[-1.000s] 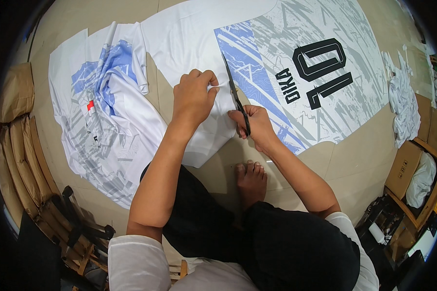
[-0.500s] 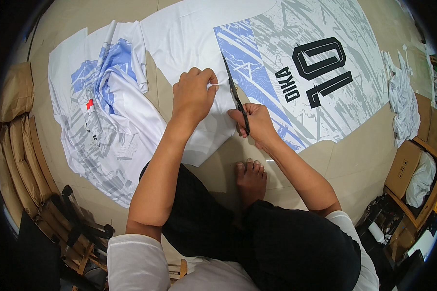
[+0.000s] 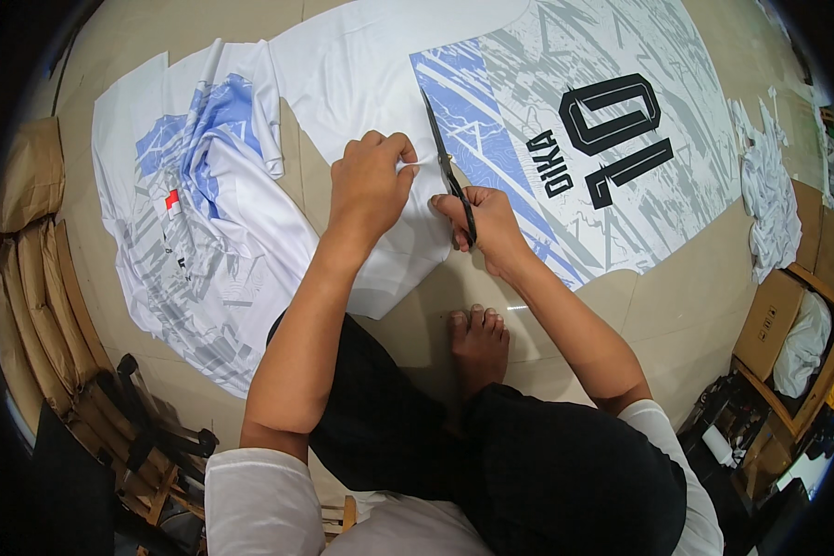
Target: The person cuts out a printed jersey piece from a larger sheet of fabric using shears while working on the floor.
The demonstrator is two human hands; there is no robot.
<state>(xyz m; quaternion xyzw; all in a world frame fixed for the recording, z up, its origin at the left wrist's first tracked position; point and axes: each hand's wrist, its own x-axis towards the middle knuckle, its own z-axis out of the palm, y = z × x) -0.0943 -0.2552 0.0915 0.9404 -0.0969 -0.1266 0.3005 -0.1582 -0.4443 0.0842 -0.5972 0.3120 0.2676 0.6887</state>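
My left hand pinches a raised edge of the white fabric between thumb and fingers. Just right of it, my right hand grips black scissors. Their long blades lie along the seam between the plain white cloth and a printed panel with grey streaks, a blue band and large black lettering. Left of my hands, a rumpled printed piece in white, grey and blue, with a small red mark, lies on the tiled floor.
Brown wrapped bundles and black chair-like legs are at the left. White scraps, cardboard boxes and a white bag sit at the right. My bare foot rests on the floor below the fabric.
My right hand and the scissors have shifted slightly up, away from me along the edge of the blue band. My left hand holds almost the same place.
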